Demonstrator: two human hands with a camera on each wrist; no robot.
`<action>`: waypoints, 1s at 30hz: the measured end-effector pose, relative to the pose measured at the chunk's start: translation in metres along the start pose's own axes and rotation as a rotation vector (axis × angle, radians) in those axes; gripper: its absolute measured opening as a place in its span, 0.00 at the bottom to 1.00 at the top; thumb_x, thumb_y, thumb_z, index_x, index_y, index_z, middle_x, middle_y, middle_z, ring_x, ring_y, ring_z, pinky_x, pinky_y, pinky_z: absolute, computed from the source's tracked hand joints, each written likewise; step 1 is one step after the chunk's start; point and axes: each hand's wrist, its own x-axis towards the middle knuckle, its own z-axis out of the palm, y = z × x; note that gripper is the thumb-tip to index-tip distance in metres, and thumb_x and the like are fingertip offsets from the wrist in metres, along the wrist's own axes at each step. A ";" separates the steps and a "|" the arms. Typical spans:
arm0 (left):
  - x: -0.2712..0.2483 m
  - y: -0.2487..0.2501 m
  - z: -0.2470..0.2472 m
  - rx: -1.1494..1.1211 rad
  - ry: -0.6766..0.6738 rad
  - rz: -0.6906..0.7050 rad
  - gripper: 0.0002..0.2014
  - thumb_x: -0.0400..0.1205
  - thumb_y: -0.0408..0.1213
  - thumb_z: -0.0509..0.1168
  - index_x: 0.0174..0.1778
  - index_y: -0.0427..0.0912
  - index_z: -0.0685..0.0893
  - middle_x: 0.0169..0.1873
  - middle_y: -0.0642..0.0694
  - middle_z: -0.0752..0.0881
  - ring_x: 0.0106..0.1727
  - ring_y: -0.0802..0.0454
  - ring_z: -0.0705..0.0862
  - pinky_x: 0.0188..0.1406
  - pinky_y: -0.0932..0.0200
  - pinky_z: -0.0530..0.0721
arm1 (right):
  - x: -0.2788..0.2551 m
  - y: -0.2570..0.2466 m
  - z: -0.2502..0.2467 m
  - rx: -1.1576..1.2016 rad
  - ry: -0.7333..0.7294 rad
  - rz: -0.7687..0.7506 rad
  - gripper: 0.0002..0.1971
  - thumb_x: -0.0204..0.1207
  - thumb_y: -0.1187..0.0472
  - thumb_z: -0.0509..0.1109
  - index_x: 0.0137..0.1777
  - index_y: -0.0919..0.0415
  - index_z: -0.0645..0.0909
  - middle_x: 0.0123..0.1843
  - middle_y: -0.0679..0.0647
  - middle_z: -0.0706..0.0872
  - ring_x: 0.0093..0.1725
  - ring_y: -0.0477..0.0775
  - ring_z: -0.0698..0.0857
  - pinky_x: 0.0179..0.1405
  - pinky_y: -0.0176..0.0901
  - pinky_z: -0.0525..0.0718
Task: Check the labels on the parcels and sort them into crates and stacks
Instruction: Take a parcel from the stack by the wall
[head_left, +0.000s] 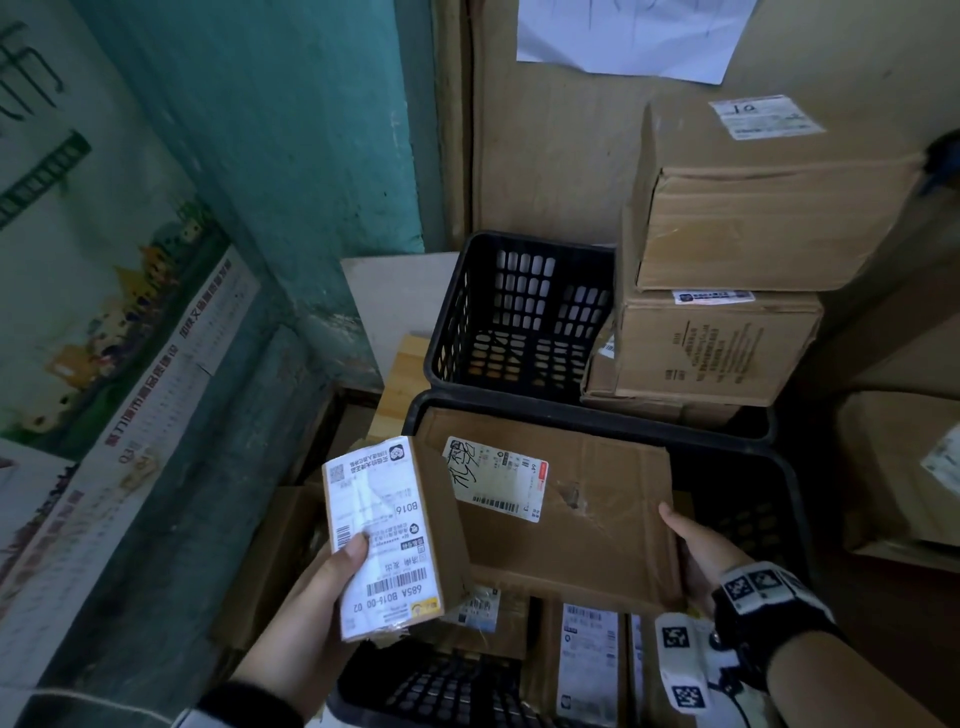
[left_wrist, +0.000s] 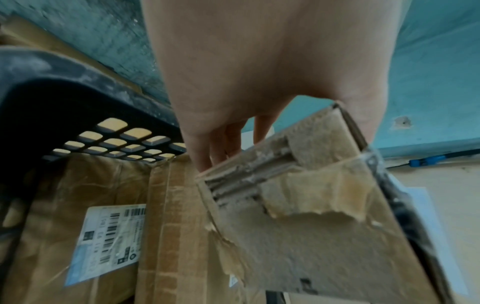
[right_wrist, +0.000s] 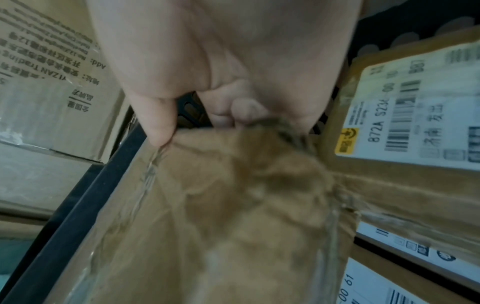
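Held up in the left hand (head_left: 317, 597), thumb across its white label, a small parcel (head_left: 395, 535) reads "B016" and "685A B016-00 02"; its torn cardboard end (left_wrist: 298, 197) faces the wrist camera. Right hand (head_left: 701, 551) grips the edge of a flat brown parcel (head_left: 587, 519), thumb on top, fingers curled beneath, over a black crate (head_left: 737, 447). That parcel's label (head_left: 496, 478) carries black handwriting, illegible. A neighbouring label (right_wrist: 415, 115) reads "872A". Beyond, an empty black crate (head_left: 519, 312) stands beside stacked cartons (head_left: 753, 218), the top one marked "10".
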 end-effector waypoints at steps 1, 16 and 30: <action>0.001 0.001 0.005 0.000 -0.008 -0.005 0.26 0.74 0.48 0.64 0.68 0.44 0.81 0.58 0.35 0.89 0.54 0.39 0.90 0.52 0.42 0.82 | 0.003 -0.001 0.000 0.003 -0.006 -0.033 0.48 0.60 0.29 0.77 0.75 0.58 0.76 0.70 0.63 0.82 0.68 0.68 0.80 0.73 0.66 0.74; 0.025 -0.011 0.021 0.097 0.040 0.019 0.25 0.74 0.45 0.65 0.67 0.44 0.80 0.56 0.38 0.90 0.52 0.43 0.91 0.45 0.48 0.86 | -0.013 -0.011 0.034 -0.089 0.188 -0.071 0.27 0.88 0.49 0.56 0.76 0.70 0.71 0.73 0.70 0.77 0.70 0.71 0.77 0.70 0.56 0.74; 0.032 -0.004 0.073 0.349 -0.046 -0.047 0.29 0.72 0.53 0.71 0.70 0.51 0.80 0.59 0.42 0.90 0.59 0.42 0.89 0.63 0.39 0.83 | -0.050 -0.033 0.001 -0.165 0.215 -0.233 0.24 0.86 0.53 0.62 0.78 0.65 0.72 0.77 0.63 0.75 0.75 0.65 0.74 0.74 0.50 0.71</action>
